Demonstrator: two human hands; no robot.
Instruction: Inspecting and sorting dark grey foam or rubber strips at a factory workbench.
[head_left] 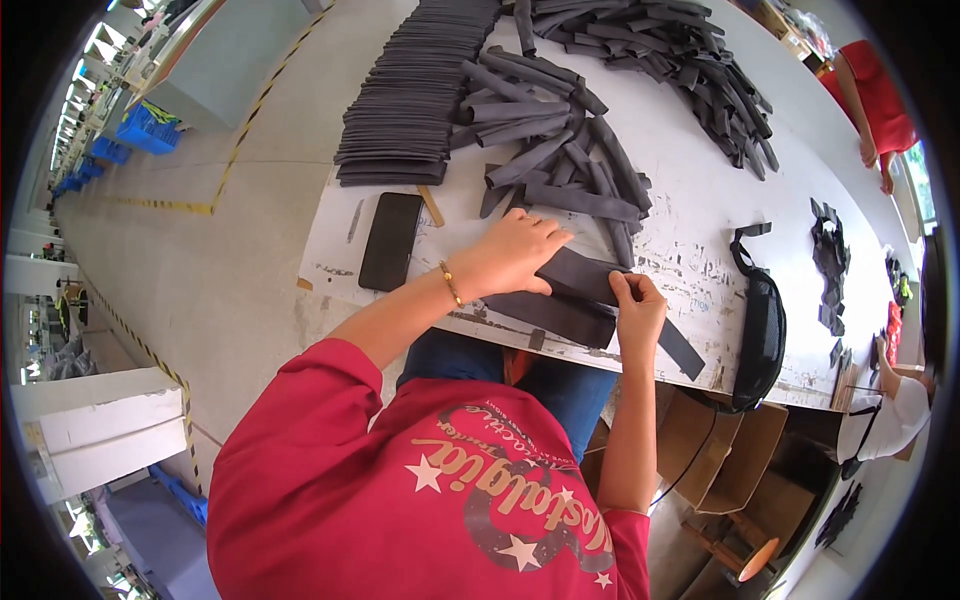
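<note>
A dark grey fabric strip lies at the table's near edge between my hands. My left hand is closed over its left end, thumb on the near side and fingers on the far side. My right hand pinches its right end between thumb and fingers. Just nearer to me is another dark folded fabric piece, partly under the left hand. A narrow dark strip sticks out to the right of my right wrist.
Beyond my hands spreads a loose heap of dark fabric pieces, with a neat stack at its left. A black phone lies left of my hands. At right is a black mesh-like pouch. Another person in red is at far right.
</note>
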